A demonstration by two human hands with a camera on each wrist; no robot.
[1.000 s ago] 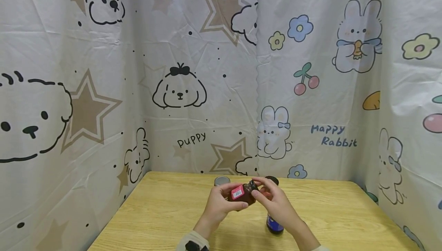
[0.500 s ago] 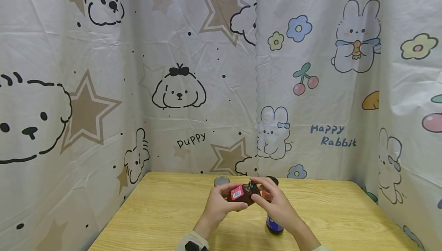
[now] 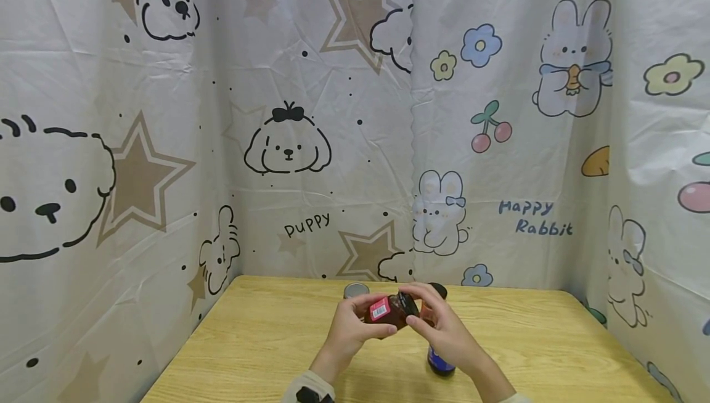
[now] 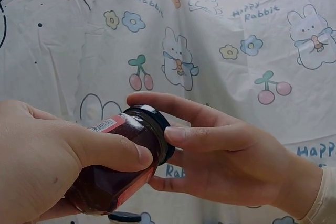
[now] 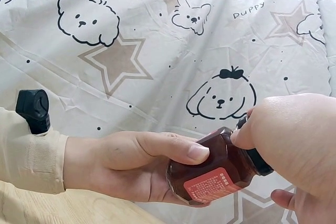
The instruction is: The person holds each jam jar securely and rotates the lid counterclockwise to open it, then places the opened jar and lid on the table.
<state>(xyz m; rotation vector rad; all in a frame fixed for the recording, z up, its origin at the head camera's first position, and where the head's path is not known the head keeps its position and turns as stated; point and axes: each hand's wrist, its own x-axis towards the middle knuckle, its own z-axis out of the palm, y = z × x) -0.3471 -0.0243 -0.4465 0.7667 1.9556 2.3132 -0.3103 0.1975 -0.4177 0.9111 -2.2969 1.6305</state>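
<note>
Above the table, my left hand [image 3: 346,329] grips a dark red-brown glass jar [image 3: 392,317], which is tilted with its black lid [image 3: 410,305] to the upper right. In the left wrist view, the left thumb lies along the side of the jar [image 4: 105,188]. My right hand [image 3: 448,332] holds the lid between its thumb and fingers. The right wrist view shows a red label with pale print on the jar [image 5: 210,174], the lid [image 5: 259,162] being partly covered by the right hand [image 5: 294,140]. Whether the lid is loose, I cannot tell.
A grey-lidded container [image 3: 357,291] stands behind the left hand. Behind the right hand are a black cap [image 3: 438,289] and a blue-labelled dark base [image 3: 441,363]; the hand hides whether they are one bottle. Printed curtains [image 3: 288,206] surround the wooden table [image 3: 266,335].
The right thumb and fingers have shifted slightly around the lid, and the lid shows at a slightly different angle. The left hand and jar have barely moved.
</note>
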